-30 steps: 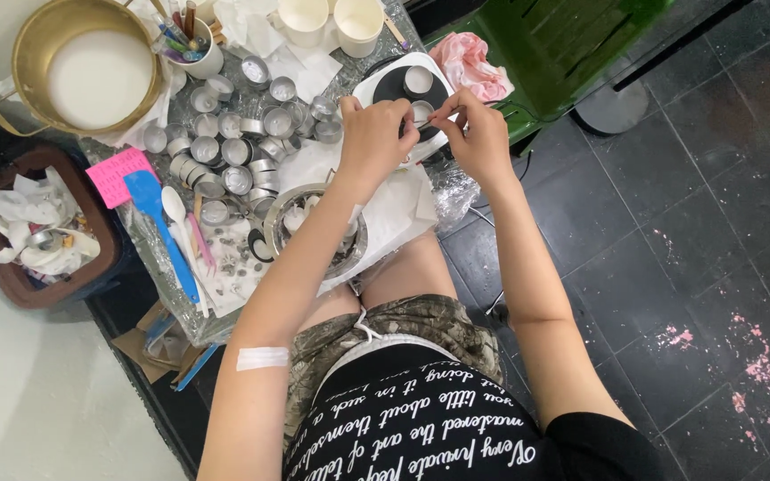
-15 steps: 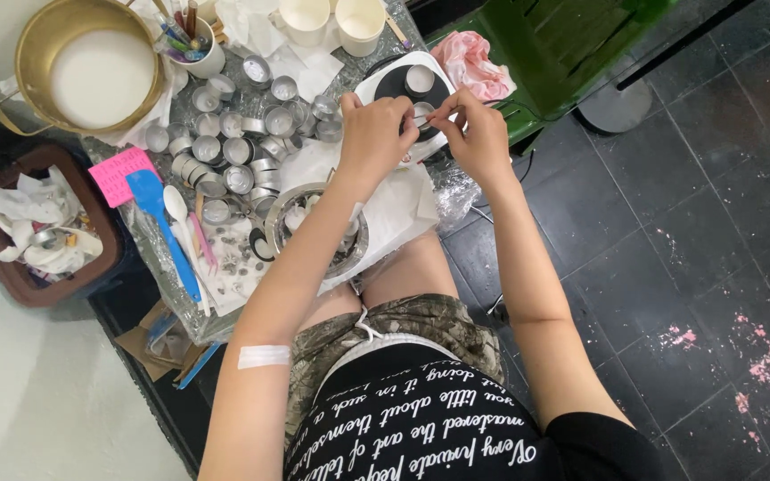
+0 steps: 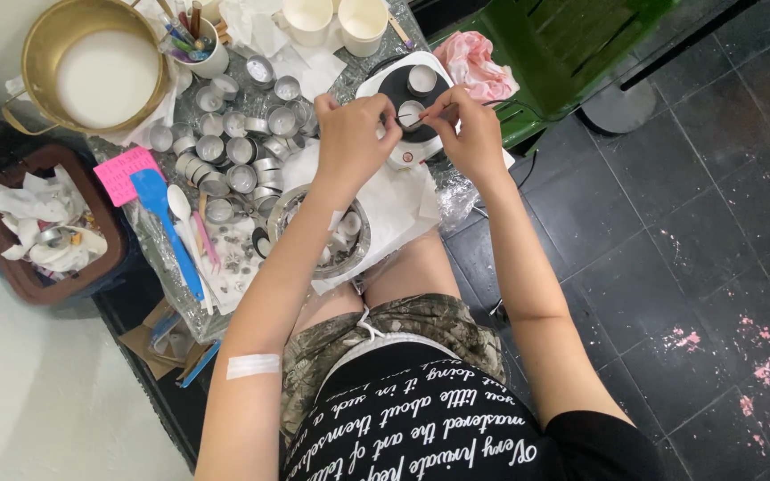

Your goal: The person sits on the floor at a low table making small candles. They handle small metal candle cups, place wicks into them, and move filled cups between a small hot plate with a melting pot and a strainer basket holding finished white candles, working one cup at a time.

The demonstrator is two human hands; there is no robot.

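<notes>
Metal tealight cup [image 3: 411,113] on black hotplate [image 3: 393,89], second cup [image 3: 421,79] just behind. Left hand [image 3: 347,135] fingers pinched at thin stick [image 3: 410,117] over cup; right hand [image 3: 469,132] pinching same stick from other side. Steel bowl [image 3: 289,207] under left forearm. Empty cups [image 3: 241,147] clustered left. Brass pot [image 3: 100,67] of white wax far left. Blue spatula [image 3: 164,227] near table edge.

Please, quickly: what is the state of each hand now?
Left hand: fingers pinched shut near the small round metal cup on the black hot plate; what it holds cannot be told.
Right hand: pinched shut on a thin stick.
</notes>
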